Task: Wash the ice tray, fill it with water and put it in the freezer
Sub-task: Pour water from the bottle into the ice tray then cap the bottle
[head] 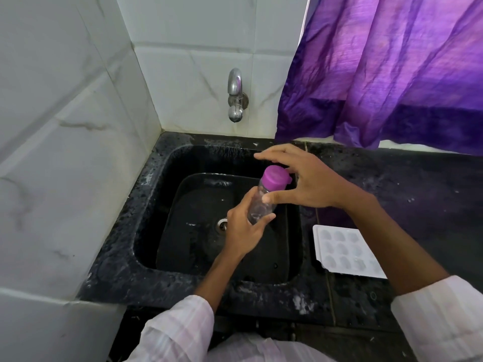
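A white ice tray (345, 252) lies flat on the black counter to the right of the sink, partly hidden by my right forearm. Over the sink basin I hold a clear plastic bottle (261, 202) with a purple cap (275, 177), tilted up to the right. My left hand (245, 228) grips the bottle's lower body. My right hand (300, 176) is at the cap, thumb under it and fingers spread over and behind it.
The black stone sink (146, 223) is wet, with its drain (222, 224) at the middle. A chrome tap (235, 95) juts from the white tiled wall above; no water runs. A purple curtain (392, 74) hangs over the counter (418, 192) at right.
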A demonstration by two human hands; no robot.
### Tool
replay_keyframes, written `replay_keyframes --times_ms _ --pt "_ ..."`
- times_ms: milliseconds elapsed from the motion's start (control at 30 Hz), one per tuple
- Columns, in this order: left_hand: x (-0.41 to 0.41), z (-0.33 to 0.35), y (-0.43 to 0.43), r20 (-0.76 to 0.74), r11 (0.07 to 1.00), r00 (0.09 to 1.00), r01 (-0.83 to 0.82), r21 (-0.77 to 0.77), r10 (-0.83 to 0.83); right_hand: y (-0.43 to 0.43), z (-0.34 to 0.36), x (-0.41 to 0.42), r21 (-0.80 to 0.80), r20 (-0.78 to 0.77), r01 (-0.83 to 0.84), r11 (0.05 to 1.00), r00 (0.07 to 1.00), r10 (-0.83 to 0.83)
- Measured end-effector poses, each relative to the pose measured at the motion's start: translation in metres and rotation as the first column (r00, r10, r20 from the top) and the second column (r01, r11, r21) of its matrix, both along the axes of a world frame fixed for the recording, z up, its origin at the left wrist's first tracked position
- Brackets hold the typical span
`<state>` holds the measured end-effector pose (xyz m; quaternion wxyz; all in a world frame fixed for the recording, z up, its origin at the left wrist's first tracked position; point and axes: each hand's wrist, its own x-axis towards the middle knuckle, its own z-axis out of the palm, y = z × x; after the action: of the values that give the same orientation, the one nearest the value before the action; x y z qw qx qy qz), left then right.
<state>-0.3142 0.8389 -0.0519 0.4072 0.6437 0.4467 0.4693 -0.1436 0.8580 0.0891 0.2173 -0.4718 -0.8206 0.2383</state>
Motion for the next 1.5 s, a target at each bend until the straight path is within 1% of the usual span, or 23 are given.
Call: replay_keyframes --times_ms 67,133,233,267,300,333,367,400,433,500,567,633,733,800,867,933,967,1033,1133,1267,1433,1500 --pt "0.003 -0.001 0.000 0.024 1.000 1.000 -0.011 -0.019 0.011 0.002 0.001 0.003 0.034 -0.050 -0.032 0.999 0.998 0.034" --pt "0.006 0.000 0.000 0.029 1.000 0.999 -0.013 -0.025 0.014 0.001 0.002 0.006 0.047 -0.061 0.031 0.998 0.998 -0.028" --pt "0.013 0.001 -0.001 -0.009 1.000 1.000 -0.012 0.001 0.012 -0.001 0.002 0.007 0.165 0.038 0.197 0.966 0.978 -0.206" --pt "0.016 0.002 -0.001 -0.017 1.000 1.000 -0.008 0.010 0.008 -0.001 0.000 0.008 0.178 0.067 0.248 0.952 0.962 -0.263" --pt "0.019 0.002 -0.001 -0.017 1.000 1.000 -0.008 0.015 0.008 -0.002 -0.001 0.010 0.145 0.090 0.273 0.951 0.954 -0.287" --pt "0.022 0.003 0.000 -0.010 1.000 1.000 -0.009 0.015 0.009 -0.003 -0.003 0.012 0.073 0.106 0.260 0.963 0.958 -0.267" --pt "0.025 0.004 0.001 0.000 1.000 1.000 -0.008 0.014 0.008 -0.004 -0.003 0.016 -0.013 0.100 0.215 0.977 0.972 -0.212" --pt "0.028 0.004 0.002 0.008 1.000 1.000 -0.003 0.010 0.003 -0.005 -0.003 0.021 -0.082 0.063 0.152 0.985 0.987 -0.148" --pt "0.031 0.005 0.002 0.010 1.000 1.000 0.006 0.010 -0.006 -0.005 -0.002 0.026 -0.109 0.009 0.093 0.990 0.996 -0.093" --pt "0.039 0.004 0.004 -0.010 1.000 1.000 0.014 0.010 -0.014 -0.002 0.001 0.038 -0.078 -0.064 0.018 0.997 0.998 -0.023" --pt "0.049 0.004 0.005 -0.031 1.000 0.999 0.011 0.004 -0.011 0.003 0.002 0.049 -0.033 -0.066 0.013 0.999 0.998 -0.015" --pt "0.058 0.004 0.006 -0.038 1.000 0.999 0.015 -0.003 -0.015 0.007 0.002 0.056 0.036 -0.028 0.066 0.997 0.998 -0.065" --pt "0.074 0.005 0.007 -0.049 1.000 0.999 0.022 0.002 -0.022 0.010 0.000 0.063 0.130 0.024 0.210 0.969 0.976 -0.215" --pt "0.084 0.006 0.007 -0.053 1.000 0.998 0.016 0.006 -0.016 0.012 -0.001 0.070 0.082 0.059 0.242 0.967 0.967 -0.248" --pt "0.092 0.008 0.009 -0.022 1.000 1.000 -0.006 -0.011 0.006 0.014 -0.002 0.080 0.003 0.117 0.151 0.989 0.982 -0.150" --pt "0.101 0.009 0.013 0.014 1.000 1.000 -0.014 -0.018 0.014 0.016 0.000 0.090 -0.024 0.090 0.063 0.998 0.994 -0.060" --pt "0.105 0.008 0.016 0.012 1.000 1.000 -0.020 -0.013 0.021 0.018 0.000 0.095 0.004 0.064 0.057 0.998 0.996 -0.057" --pt "0.114 0.006 0.021 0.000 0.999 1.000 -0.031 -0.015 0.031 0.020 0.001 0.102 0.081 0.027 0.097 0.992 0.995 -0.099" --pt "0.128 0.004 0.028 0.015 0.999 0.999 -0.042 -0.016 0.042 0.022 -0.003 0.110 0.116 -0.018 0.135 0.984 0.991 -0.134" --pt "0.149 0.003 0.039 -0.006 0.999 0.999 -0.040 -0.006 0.040 0.031 -0.014 0.126 0.162 -0.075 0.161 0.973 0.986 -0.151" --pt "0.173 -0.007 0.060 -0.003 0.995 1.000 -0.002 -0.102 0.001 0.040 -0.034 0.147 0.196 -0.065 0.198 0.961 0.980 -0.189" --pt "0.184 -0.012 0.064 -0.006 0.993 1.000 0.000 -0.119 0.000 0.042 -0.042 0.154 0.192 -0.076 0.213 0.958 0.977 -0.201"
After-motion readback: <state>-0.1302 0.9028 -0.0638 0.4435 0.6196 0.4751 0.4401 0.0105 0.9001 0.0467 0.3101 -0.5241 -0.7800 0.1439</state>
